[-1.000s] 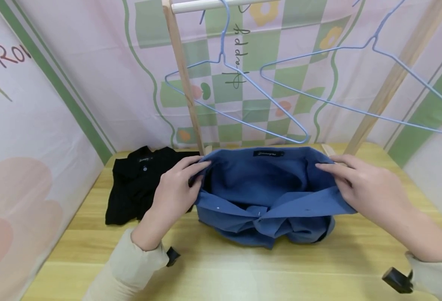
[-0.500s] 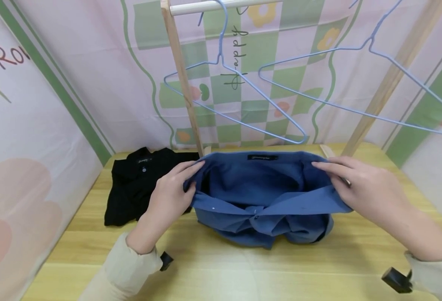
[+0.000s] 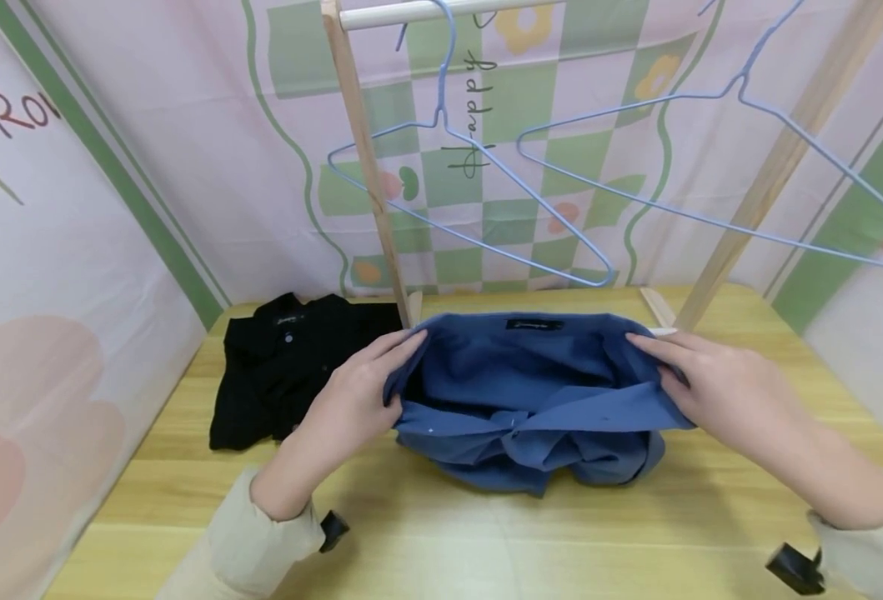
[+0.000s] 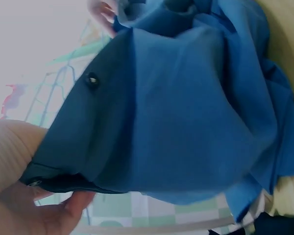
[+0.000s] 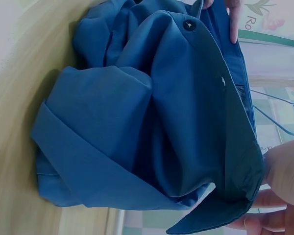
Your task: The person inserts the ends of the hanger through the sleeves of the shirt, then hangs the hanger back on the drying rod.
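Observation:
Both hands hold up the collar of a blue button-up shirt (image 3: 539, 458), spread wide and facing upward above the table. My left hand (image 3: 353, 387) pinches the collar's left end, fingertips inside and thumb in front. At the other end, my right hand (image 3: 734, 379) grips the collar in the same manner. A dark label (image 3: 534, 325) shows on the inside back of the neck. The front is fastened near the collar, where a dark button (image 5: 189, 25) appears in the right wrist view. The shirt's body hangs bunched beneath, down on the wooden table (image 3: 486, 550).
A folded black shirt (image 3: 268, 383) lies on the table, left of my left hand. Behind the blue shirt stands a wooden rack (image 3: 366, 154) with a pale rail (image 3: 388, 14). One blue wire hanger (image 3: 442, 92) hangs near its left post, another hanger (image 3: 744, 79) further right.
The collar has come down slightly, its back edge lower and nearer to me. My left hand shifted a little left, then back right. Both hands keep their hold on the shirt.

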### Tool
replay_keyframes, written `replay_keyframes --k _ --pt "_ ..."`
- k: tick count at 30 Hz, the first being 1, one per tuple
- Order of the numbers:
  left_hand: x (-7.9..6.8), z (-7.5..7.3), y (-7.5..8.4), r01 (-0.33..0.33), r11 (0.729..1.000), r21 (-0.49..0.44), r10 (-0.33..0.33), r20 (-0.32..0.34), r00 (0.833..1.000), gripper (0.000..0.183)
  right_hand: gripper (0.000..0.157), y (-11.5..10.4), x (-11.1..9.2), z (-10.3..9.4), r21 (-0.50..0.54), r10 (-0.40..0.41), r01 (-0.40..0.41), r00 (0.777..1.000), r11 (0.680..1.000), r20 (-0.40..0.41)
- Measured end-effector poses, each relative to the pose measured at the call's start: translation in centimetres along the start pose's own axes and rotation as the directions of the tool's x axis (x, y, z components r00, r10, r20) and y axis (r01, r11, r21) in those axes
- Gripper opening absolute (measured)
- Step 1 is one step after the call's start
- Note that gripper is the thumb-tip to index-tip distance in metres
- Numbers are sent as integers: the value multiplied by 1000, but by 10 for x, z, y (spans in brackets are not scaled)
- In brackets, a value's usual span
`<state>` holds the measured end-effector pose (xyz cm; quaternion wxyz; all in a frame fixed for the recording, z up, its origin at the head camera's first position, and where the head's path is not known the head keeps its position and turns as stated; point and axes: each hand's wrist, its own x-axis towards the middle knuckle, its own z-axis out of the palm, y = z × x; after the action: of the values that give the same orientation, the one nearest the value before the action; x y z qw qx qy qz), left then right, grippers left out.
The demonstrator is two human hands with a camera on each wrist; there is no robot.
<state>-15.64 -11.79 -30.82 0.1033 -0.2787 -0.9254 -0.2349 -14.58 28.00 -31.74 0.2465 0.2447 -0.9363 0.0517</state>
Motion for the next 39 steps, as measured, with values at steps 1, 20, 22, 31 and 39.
replay_keyframes --k 1,20,22,31,39 --pt "-1 -1 2 -8 1000 -3 8 21 1000 82 52 -1 0 -1 -1 9 -9 1000 1000 22" --pt "4 4 2 63 993 -104 -53 89 995 85 64 6 -4 17 186 -115 107 993 977 28" --pt "4 3 1 63 991 -120 -52 91 995 84 64 8 -3 19 217 -124 118 992 969 14" --pt "2 7 -3 81 987 -140 -67 104 992 83 68 16 1 16 277 -128 129 992 952 -24" --pt "1 7 -6 93 986 -138 -79 107 991 82 48 27 13 4 244 -160 185 980 952 -120"
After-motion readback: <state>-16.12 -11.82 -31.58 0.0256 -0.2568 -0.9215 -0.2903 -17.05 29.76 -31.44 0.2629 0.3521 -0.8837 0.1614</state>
